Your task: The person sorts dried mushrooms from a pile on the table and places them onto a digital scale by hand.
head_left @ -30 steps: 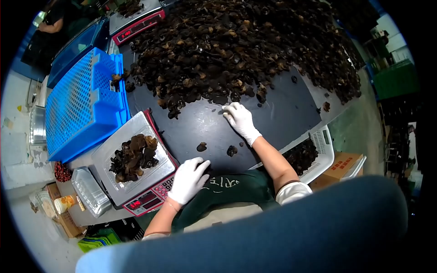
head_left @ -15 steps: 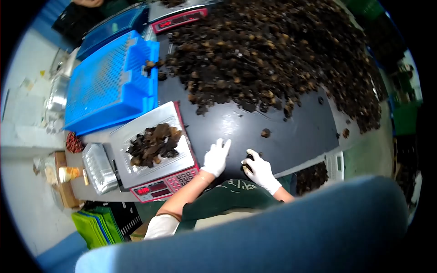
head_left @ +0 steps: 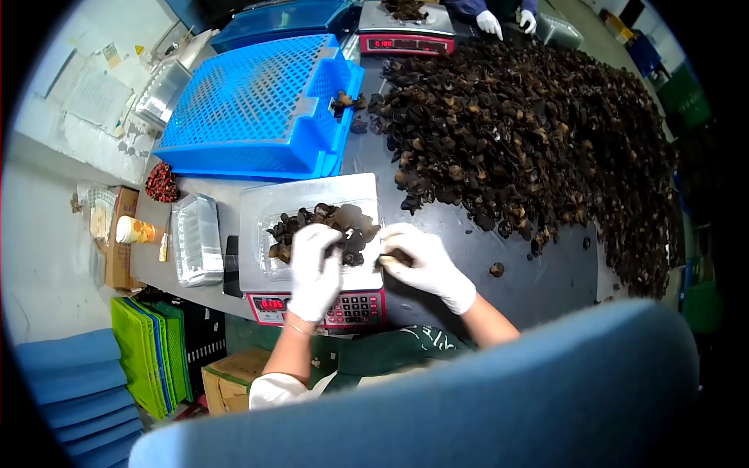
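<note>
A clear tray (head_left: 273, 261) of dark, fungus-like pieces (head_left: 355, 226) rests on the metal plate of a red scale (head_left: 357, 309). Over the tray's front part is my left hand (head_left: 316, 269), white-gloved, its fingers bent down at the pieces; what they hold, if anything, is hidden. My right hand (head_left: 425, 265), also gloved, is at the plate's right edge with curled fingers around a dark piece (head_left: 399, 256). One small piece (head_left: 497, 270) lies on the dark tabletop to the right.
A large heap of dark pieces (head_left: 530, 140) spreads across the table. Blue crates (head_left: 250, 109) stand behind the scale, clear trays (head_left: 197, 238) at its left. At the back are a second scale (head_left: 406, 43) and a co-worker's gloved hands (head_left: 490, 25).
The view has turned left. Both my hands have moved from the dark tabletop to the scale, the left over the tray and the right at the plate's edge.
</note>
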Demonstrator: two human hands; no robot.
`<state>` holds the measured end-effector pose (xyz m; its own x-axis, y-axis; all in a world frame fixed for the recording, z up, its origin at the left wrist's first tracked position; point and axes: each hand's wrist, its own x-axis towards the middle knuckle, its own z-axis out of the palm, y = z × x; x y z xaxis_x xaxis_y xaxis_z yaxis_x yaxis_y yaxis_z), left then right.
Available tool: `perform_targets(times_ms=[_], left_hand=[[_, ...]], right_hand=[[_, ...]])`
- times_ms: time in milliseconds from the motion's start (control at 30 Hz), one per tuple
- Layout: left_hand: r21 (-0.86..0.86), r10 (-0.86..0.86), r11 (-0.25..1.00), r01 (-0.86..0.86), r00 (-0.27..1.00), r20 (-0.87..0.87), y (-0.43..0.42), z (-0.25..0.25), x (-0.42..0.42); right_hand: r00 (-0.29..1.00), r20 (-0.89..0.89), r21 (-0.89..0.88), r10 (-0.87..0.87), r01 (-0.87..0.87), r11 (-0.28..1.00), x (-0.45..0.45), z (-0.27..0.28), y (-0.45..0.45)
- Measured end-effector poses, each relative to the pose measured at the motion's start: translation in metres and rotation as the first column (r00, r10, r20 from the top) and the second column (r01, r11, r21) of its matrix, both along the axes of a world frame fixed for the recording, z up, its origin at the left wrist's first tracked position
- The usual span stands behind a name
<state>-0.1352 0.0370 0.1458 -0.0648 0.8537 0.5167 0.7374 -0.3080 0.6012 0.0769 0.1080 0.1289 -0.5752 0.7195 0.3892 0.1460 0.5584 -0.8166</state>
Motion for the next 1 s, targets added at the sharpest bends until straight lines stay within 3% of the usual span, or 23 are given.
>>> perform_targets(times_ms=[33,133,167,267,300,367,400,433,500,567,600,700,733,767,1000], left_hand=[[0.018,0.110,0.994,-0.110,0.994,-0.011,0.000,-0.006,-0.019],[0.000,0.220,0.975,-0.222,0.967,-0.128,0.003,-0.023,-0.064],[-0.099,0.198,0.970,-0.222,0.958,-0.207,0.004,-0.027,-0.072],[-0.138,0.149,0.963,-0.232,0.883,-0.445,0.006,-0.054,-0.084],[-0.125,0.162,0.963,-0.238,0.885,-0.437,0.005,-0.052,-0.083],[-0.134,0.197,0.964,-0.232,0.953,-0.231,0.001,-0.048,-0.084],[-0.134,0.221,0.958,-0.255,0.949,-0.225,-0.001,-0.044,-0.085],[-0.124,0.223,0.963,-0.241,0.964,-0.146,-0.003,-0.040,-0.086],[-0.112,0.247,0.961,-0.253,0.967,-0.063,-0.008,-0.040,-0.094],[-0.096,0.262,0.963,-0.251,0.957,0.125,-0.013,-0.042,-0.105],[-0.077,0.276,0.960,-0.270,0.957,0.088,-0.017,-0.040,-0.114],[-0.039,0.353,0.935,-0.352,0.917,0.185,-0.027,-0.038,-0.133],[-0.027,0.372,0.928,-0.372,0.921,0.115,-0.031,-0.033,-0.140],[-0.043,0.385,0.922,-0.384,0.904,0.187,-0.035,-0.032,-0.142],[-0.045,0.448,0.894,-0.446,0.891,0.076,-0.046,-0.027,-0.145]], right_hand=[[0.997,0.051,0.084,0.061,-0.065,0.994,-0.020,0.006,0.007],[0.973,0.182,0.338,0.140,-0.196,0.921,-0.076,0.007,0.022],[0.953,0.267,0.386,0.139,-0.239,0.891,-0.089,0.005,0.024],[0.900,0.430,0.434,0.066,-0.271,0.859,-0.107,-0.001,0.024],[0.870,0.487,0.371,0.077,-0.286,0.884,-0.107,0.003,0.022],[0.896,0.437,0.408,0.082,-0.279,0.869,-0.105,0.011,0.022],[0.902,0.422,0.404,0.090,-0.276,0.872,-0.101,0.015,0.020],[0.843,0.526,0.297,0.117,-0.311,0.903,-0.096,0.034,0.018],[0.872,0.462,0.257,0.162,-0.307,0.916,-0.084,0.046,0.023],[0.909,0.397,0.290,0.129,-0.258,0.922,-0.067,0.053,0.033],[0.913,0.387,0.202,0.133,-0.224,0.953,-0.058,0.055,0.037],[0.957,0.290,0.195,-0.025,-0.034,0.980,-0.038,0.035,0.046],[0.956,0.293,0.151,-0.025,-0.020,0.988,-0.033,0.031,0.047],[0.955,0.295,0.106,-0.028,-0.004,0.994,-0.031,0.028,0.047],[0.952,0.307,0.206,-0.012,-0.054,0.977,-0.047,0.018,0.038]])
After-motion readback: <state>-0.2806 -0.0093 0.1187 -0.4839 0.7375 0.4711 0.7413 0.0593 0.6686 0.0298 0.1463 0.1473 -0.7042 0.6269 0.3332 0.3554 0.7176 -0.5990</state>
